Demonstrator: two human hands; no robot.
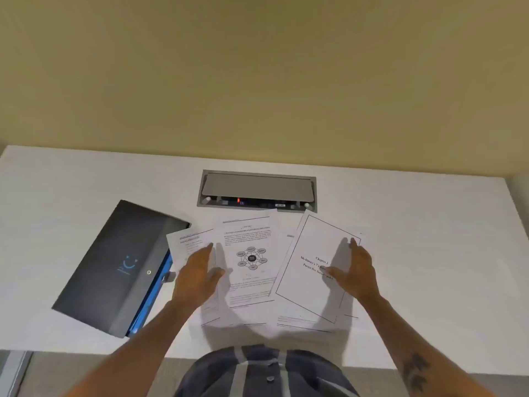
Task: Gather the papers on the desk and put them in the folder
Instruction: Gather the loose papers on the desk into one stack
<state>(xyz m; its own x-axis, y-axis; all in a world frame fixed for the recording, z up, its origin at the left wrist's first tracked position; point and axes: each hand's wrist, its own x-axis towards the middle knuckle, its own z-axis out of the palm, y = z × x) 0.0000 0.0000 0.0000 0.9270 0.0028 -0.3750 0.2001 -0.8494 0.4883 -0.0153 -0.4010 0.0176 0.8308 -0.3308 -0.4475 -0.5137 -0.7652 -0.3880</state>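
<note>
Several printed papers lie spread and overlapping on the white desk (pixel 429 253). A page with a round diagram (pixel 250 270) is in the middle, a framed title page (pixel 309 285) lies tilted on the right, and a text page (pixel 186 245) lies on the left. A dark grey folder (pixel 114 267) with a blue inner edge and a snap button lies closed at the left, touching the left page. My left hand (pixel 197 276) rests flat with straight fingers on the left papers. My right hand (pixel 355 270) lies flat with straight fingers on the title page's right edge.
A grey cable box (pixel 257 190) with an open lid is set into the desk behind the papers. A beige wall stands right behind the desk. The desk's front edge runs close to my body.
</note>
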